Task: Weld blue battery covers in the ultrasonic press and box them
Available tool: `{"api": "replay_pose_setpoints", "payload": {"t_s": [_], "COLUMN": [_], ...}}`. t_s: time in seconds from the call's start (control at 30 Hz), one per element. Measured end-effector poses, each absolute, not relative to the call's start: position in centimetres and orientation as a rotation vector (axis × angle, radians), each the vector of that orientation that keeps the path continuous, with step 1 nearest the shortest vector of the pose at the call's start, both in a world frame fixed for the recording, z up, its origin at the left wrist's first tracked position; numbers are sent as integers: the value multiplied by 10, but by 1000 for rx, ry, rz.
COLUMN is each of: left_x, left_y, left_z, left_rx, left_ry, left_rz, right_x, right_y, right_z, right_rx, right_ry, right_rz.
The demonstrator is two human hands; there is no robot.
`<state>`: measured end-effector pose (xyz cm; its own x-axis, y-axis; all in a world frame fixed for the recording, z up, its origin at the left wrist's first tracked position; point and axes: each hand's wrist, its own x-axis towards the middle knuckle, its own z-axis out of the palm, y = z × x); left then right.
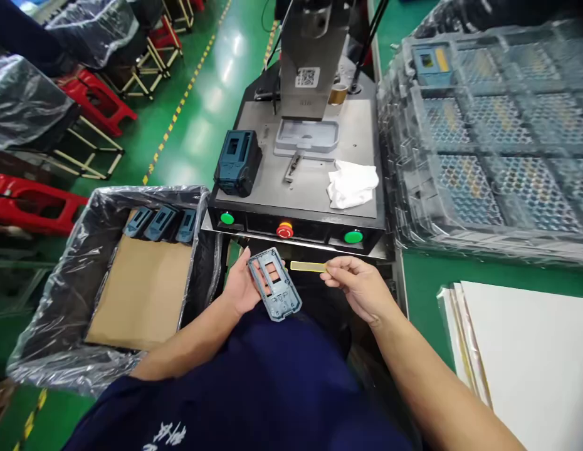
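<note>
My left hand (242, 285) holds a blue-grey plastic housing cover (281, 302), its ribbed inner side facing up and its window cutouts showing my fingers behind. To the right of it, my right hand (355, 282) pinches one end of a thin, clear strip with yellow edges (306, 267). The strip's free end points at the cover, with a small gap between them. Above my hands is the press front, with an emergency stop button (284, 230) between two green buttons, the left one (227, 218) and the right one (353, 237).
On the press table stand a stack of housings (237, 163), a grey fixture (308, 136) and a white cloth (352, 185). A plastic-lined bin (26, 341) with housings and cardboard is at left. Compartmented clear trays (489, 147) and white sheets (531, 351) lie at right.
</note>
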<state>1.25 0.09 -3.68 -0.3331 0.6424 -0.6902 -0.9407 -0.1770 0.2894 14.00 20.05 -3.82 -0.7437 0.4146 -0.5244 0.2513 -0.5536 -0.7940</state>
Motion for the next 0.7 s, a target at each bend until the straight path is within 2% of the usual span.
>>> {"api": "replay_pose_setpoints", "payload": {"t_s": [0.43,0.57,0.7], "left_x": [18,19,19], "left_y": [16,15,15], "left_z": [-39,-43,-46], "left_rx": [-466,-467,-415], "left_ry": [777,789,787], "left_rz": [1836,1853,1861], "right_x": [143,145,146], "right_y": [166,166,164], "right_z": [-61,-67,-69], "right_rx": [-1050,-962,-800], "right_ry": [-1456,-1608,-1867], "right_rz": [2654,2575,2341]}}
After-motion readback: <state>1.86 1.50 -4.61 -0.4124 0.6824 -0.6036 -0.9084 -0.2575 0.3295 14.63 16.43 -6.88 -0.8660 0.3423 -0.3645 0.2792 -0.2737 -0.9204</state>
